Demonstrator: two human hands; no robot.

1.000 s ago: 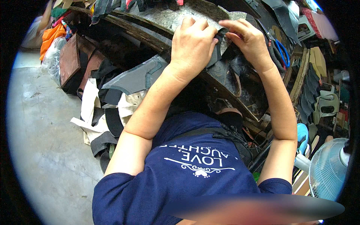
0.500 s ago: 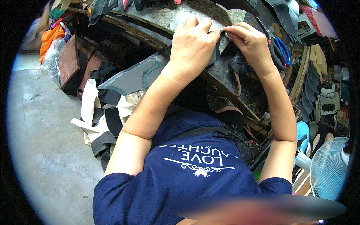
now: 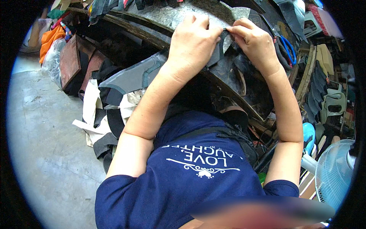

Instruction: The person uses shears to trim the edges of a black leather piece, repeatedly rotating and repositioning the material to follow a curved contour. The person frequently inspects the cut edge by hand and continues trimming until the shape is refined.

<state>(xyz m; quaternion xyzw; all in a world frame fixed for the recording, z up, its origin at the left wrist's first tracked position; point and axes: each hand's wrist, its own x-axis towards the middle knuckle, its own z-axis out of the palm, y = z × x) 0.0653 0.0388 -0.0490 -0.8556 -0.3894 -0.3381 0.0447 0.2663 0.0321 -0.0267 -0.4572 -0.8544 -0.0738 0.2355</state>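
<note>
left hand (image 3: 192, 45) pinching the dark grey material piece (image 3: 218, 51) at its top edge | right hand (image 3: 254, 42) fingertips clamped on same edge, touching the left | change: hands now meet closer than before; grip looks settled | blue-handled scissors (image 3: 286, 47) just right of right hand

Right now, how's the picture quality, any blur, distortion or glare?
Head view: fisheye, black corners, the bench edge bows near the rim. Even daylight, no harsh glare. Both hands, left and right, and the dark piece they pinch are sharp. A smeared blur band crosses the bottom edge.
</note>
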